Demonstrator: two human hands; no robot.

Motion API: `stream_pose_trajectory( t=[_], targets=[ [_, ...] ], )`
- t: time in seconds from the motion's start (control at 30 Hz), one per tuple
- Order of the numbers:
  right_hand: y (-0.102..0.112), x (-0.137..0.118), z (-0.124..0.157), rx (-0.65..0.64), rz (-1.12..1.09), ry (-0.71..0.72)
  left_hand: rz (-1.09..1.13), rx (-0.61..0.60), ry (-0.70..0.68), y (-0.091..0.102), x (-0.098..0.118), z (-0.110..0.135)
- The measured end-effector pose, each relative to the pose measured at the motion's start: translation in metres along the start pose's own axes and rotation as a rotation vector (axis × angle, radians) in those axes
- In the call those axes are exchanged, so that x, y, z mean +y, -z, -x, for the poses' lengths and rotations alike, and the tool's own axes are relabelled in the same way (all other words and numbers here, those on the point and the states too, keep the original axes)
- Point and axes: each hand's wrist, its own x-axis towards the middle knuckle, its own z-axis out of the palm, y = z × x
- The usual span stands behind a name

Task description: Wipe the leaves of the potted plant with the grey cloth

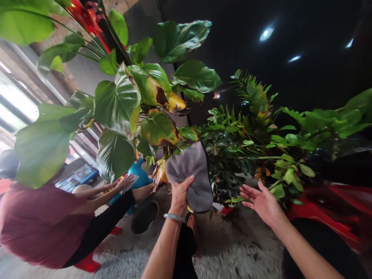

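Note:
In my left hand (179,195) is a grey cloth (195,176) with a dark edge, pinched between thumb and fingers and hanging in front of the plants. A pale bangle circles that wrist. My right hand (263,203) is held out palm up with fingers spread, holding nothing, close to the low green shrub (286,174). Above the cloth, a large-leaved plant (117,100) spreads wide glossy leaves, several of them yellowed with brown edges. A curled dry leaf (159,174) hangs just left of the cloth.
On the left a person in a maroon shirt (43,224) sits on a red stool (87,264), hands near a blue watering can (140,174). A dark bucket (144,217) stands on the rough floor (226,248). Red motorbike-like bodywork (328,213) lies at right, below a dark glossy wall (290,35).

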Motion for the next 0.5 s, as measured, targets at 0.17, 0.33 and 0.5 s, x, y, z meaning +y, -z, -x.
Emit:
stream_pose_trajectory(
  t=[0.17,0.33,0.5],
  targets=[
    [0.006,-0.001,0.000,-0.002,0.034,0.019,0.059,-0.078,0.369,0.041,-0.059,0.014],
    [0.009,-0.002,-0.002,-0.015,0.028,0.031,0.046,0.057,0.249,0.035,-0.020,0.008],
    [0.009,0.005,-0.007,-0.071,0.050,0.060,-0.002,0.177,-0.124,0.006,0.009,-0.011]
  ],
)
